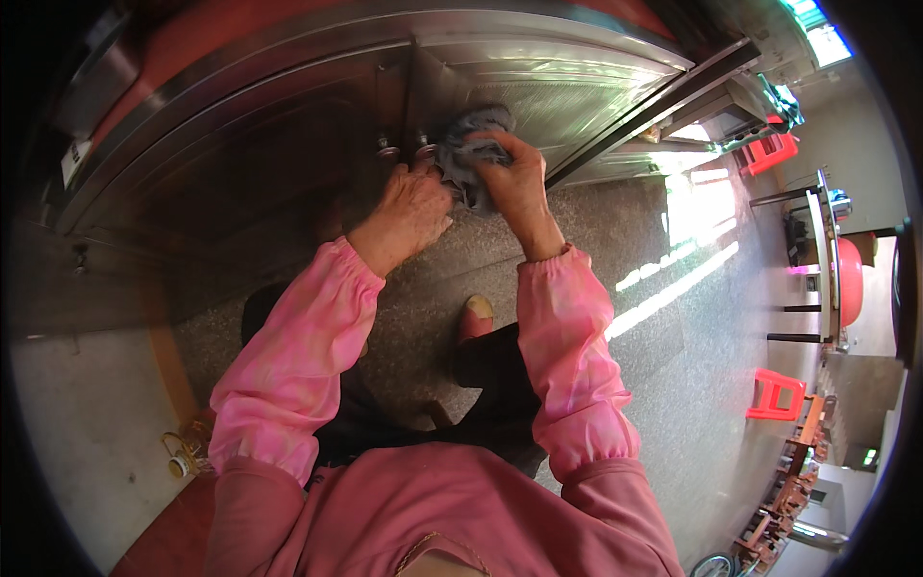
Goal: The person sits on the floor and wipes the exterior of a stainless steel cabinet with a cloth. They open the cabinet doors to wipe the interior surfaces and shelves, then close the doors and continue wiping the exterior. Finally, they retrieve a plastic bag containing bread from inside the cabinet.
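A grey cloth lies bunched against a metal cabinet door, beside its round metal knob. My right hand grips the cloth from its right side, thumb and fingers pinching it. To the left, my left hand is at the knobs, its fingers bent; the fingertips are partly hidden, so I cannot tell whether they hold a knob or the cloth's edge. A second knob sits on the darker left door. Pink sleeve covers are on both forearms.
The cabinet's metal top edge curves across the far side. Below are the speckled floor and my shoe. Red plastic stools and a table bearing a pink basin stand at the right. A pale wall is at the left.
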`<state>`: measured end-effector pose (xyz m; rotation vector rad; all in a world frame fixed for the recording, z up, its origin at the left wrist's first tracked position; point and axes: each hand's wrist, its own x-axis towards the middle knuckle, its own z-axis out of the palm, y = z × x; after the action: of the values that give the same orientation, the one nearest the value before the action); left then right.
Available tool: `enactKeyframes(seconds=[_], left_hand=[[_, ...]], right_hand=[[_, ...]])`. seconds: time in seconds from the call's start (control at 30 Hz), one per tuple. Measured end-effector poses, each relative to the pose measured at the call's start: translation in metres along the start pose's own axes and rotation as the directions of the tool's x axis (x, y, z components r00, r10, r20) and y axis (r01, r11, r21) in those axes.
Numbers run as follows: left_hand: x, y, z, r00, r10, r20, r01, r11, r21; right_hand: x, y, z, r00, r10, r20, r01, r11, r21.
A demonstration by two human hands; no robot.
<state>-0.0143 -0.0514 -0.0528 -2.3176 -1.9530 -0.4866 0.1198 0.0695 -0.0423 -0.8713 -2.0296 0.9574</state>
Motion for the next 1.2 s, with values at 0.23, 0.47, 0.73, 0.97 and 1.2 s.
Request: enactKeyframes(seconds=[0.23, 0.47, 0.73, 0.97, 1.2], left_hand=[[0.007, 0.001, -0.007, 0.990, -0.076, 0.115, 0.084, 0.994, -0.064], [-0.009, -0.010, 0.021, 0.994, 0.024, -0.111, -0.028, 0.999, -0.034], [-0.027, -0.014, 0.021, 0.962, 0.063, -0.266, -0.070, 0.997, -0.018], [0.002, -0.005, -0.004, 0.981, -0.113, 0.158, 0.112, 0.994, 0.012], [0.016, 0.014, 0.006, 0.974, -0.108, 0.201, 0.098, 0.993, 0.061]], right_hand=[[0.005, -0.071, -0.045, 0.954, 0.185, -0.236, -0.039, 0.856, 0.515], [0.030, -0.123, -0.010, 0.872, -0.371, -0.318, 0.429, 0.893, 0.135], [-0.009, -0.048, 0.010, 0.992, -0.007, -0.126, 0.037, 0.971, 0.238], [0.007, -0.149, -0.046, 0.824, -0.322, -0.466, 0.425, 0.896, 0.132], [0.083, -0.179, -0.009, 0.622, -0.783, 0.008, 0.709, 0.558, -0.431]])
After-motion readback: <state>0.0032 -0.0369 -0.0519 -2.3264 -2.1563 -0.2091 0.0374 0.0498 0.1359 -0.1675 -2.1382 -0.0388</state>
